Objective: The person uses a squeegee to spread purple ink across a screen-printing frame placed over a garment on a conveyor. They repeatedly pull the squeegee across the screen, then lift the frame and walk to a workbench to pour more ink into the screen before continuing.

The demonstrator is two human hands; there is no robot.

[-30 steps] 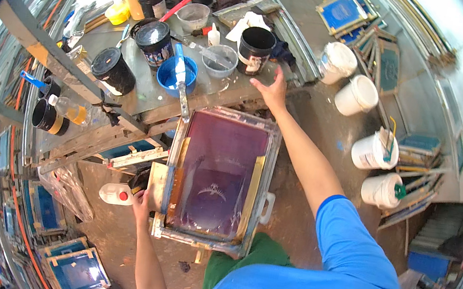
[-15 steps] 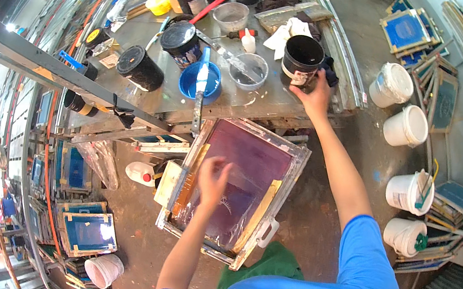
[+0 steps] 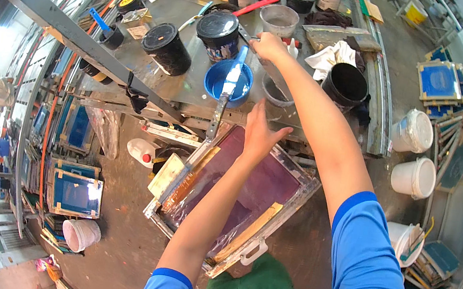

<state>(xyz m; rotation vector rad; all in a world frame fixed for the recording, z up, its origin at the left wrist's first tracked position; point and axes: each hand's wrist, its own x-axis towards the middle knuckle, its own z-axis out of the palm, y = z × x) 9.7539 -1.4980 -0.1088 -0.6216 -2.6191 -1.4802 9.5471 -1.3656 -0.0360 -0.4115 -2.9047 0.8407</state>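
**A:** Nearest to me, low in the view, what do you make out?

**B:** My two blue sleeves come up from the near edge, and under them lies the screen-printing frame [image 3: 235, 196], tilted, with a purple mesh and tan tape along its edges. A green cloth [image 3: 258, 279] shows just near of it, on the floor.

**A:** And the hands?

**B:** My left hand [image 3: 260, 134] hovers over the far corner of the frame, fingers spread and loose, gripping nothing. I cannot tell if it touches the mesh. My right hand [image 3: 270, 46] is farther out, over the surface [image 3: 192, 87], closed around a thin tool; the tool is too small for me to name.

**A:** What sits between them?

**B:** A blue bowl [image 3: 228, 80] with a white-tipped spatula [image 3: 223, 98] resting in it, its handle running near toward the frame. Just right of the bowl, under my right forearm, is a grey tub [image 3: 276, 91].

**A:** Around the right hand?

**B:** A black ink can [image 3: 219, 33] just left of it, a second black can [image 3: 166, 47] farther left, a clear cup [image 3: 279, 20] just beyond, and an open black bucket [image 3: 345, 85] to the right beside a white rag [image 3: 333, 58].

**A:** Farther off?

**B:** White buckets [image 3: 412, 131] stand on the floor to the right, with blue-meshed frames [image 3: 438, 80] stacked beyond them. On the left, more blue frames [image 3: 73, 192] lean in racks.
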